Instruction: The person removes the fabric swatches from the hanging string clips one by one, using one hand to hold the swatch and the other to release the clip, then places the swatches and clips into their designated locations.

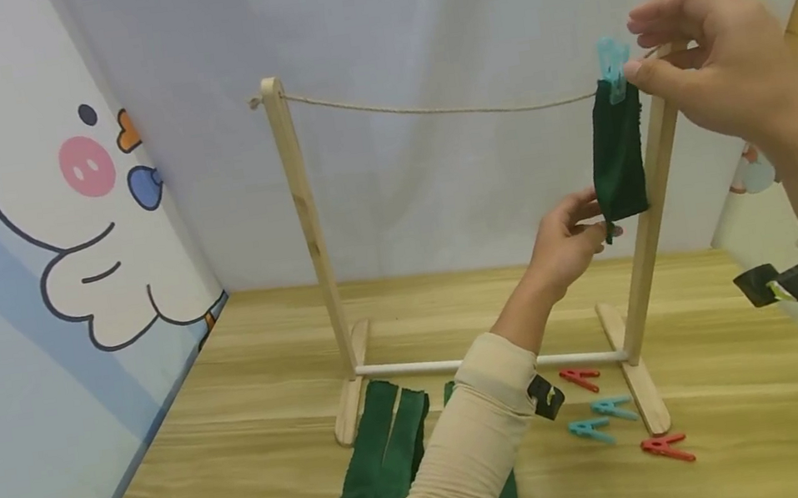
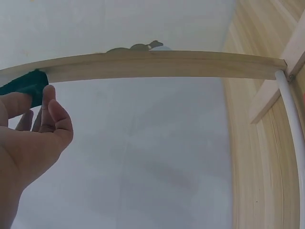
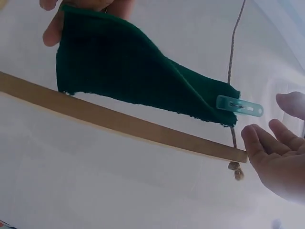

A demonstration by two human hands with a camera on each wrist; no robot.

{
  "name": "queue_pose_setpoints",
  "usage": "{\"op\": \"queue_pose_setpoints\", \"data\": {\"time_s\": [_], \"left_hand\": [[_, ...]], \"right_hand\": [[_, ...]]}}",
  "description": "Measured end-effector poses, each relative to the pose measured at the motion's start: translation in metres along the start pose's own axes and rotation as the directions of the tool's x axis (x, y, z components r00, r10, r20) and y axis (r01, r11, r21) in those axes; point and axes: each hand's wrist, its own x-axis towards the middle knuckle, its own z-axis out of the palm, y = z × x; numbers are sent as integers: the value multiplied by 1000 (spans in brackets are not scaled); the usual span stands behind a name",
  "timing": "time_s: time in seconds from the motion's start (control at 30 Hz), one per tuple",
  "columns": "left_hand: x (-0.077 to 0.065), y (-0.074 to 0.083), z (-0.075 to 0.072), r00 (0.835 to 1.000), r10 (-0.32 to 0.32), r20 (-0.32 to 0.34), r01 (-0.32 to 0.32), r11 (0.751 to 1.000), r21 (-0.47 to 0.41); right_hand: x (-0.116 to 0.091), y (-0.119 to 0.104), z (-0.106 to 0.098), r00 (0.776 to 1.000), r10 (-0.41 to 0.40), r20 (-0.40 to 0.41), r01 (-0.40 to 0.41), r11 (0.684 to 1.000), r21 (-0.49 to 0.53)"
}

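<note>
A dark green cloth strip [image 1: 617, 149] hangs from the right end of a string [image 1: 426, 111], held there by a light blue clothespin [image 3: 238, 106] over its top edge. Down at the strip's lower end, my left hand [image 1: 570, 239] pinches the cloth between thumb and fingers; the left wrist view shows the green fabric [image 2: 33, 88] in that grip. My right hand [image 1: 730, 62] is up beside the clothespin, its thumb and fingers spread around the pin's handle end. In the right wrist view, a gap shows between those fingertips and the pin.
The string is tied between two wooden posts [image 1: 306, 211], joined low down by a white rod [image 1: 415, 367]. Several more green strips [image 1: 382, 461] lie on the wooden table [image 1: 197, 494], partly behind my left sleeve. Red clothespins [image 1: 667, 447] and blue clothespins [image 1: 591, 430] lie near the right foot.
</note>
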Motion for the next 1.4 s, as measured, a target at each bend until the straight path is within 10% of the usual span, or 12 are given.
{"op": "queue_pose_setpoints", "data": {"time_s": [0.33, 0.73, 1.4], "left_hand": [[-7, 1, -1, 997, 12, 75, -3, 994, -110], [-9, -2, -4, 996, -6, 91, 11, 999, -53], [-13, -3, -6, 993, -10, -116, -7, 990, -138]], "right_hand": [[1, -7, 2, 967, 178, 183, -172, 984, -49], [2, -9, 5, 970, 166, 175, -147, 982, -116], [-8, -1, -6, 996, 5, -89, -17, 991, -135]]}}
